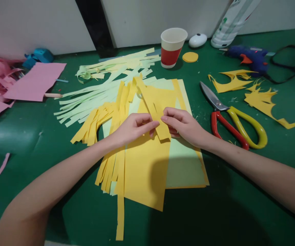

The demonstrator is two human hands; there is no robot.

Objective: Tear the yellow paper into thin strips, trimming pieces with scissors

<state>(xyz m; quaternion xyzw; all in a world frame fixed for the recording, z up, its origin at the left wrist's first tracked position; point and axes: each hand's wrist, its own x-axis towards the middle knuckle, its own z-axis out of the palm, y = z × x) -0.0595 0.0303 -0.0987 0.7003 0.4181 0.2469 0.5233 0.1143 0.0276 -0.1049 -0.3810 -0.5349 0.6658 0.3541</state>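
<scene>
Centrally, strip: a yellow paper strip, held in both hands above the middle of the table, its upper part slanting back and left towards the heap.
Left hand: thumb and fingers drawn narrow, pinching the strip's left side.
Right hand: also narrow, thumb and fingertips closed at the strip's right side, the other fingers curled beneath.
Sheets: a yellow sheet under the hands, its lower corner pointing to the table's near edge; it lies over a pale green sheet.
Cut strips: yellow ones left of the yellow sheet, one reaching farthest towards the near edge; pale green ones behind them.
Scissors: right of the sheets, blades towards the back edge, one handle red, one yellow.
Scraps: yellow, jagged, towards the right edge.
Back edge: a red-and-white cup, a yellow disc just beside it; a blue glue gun near the back right corner.
Left edge: pink paper.
</scene>
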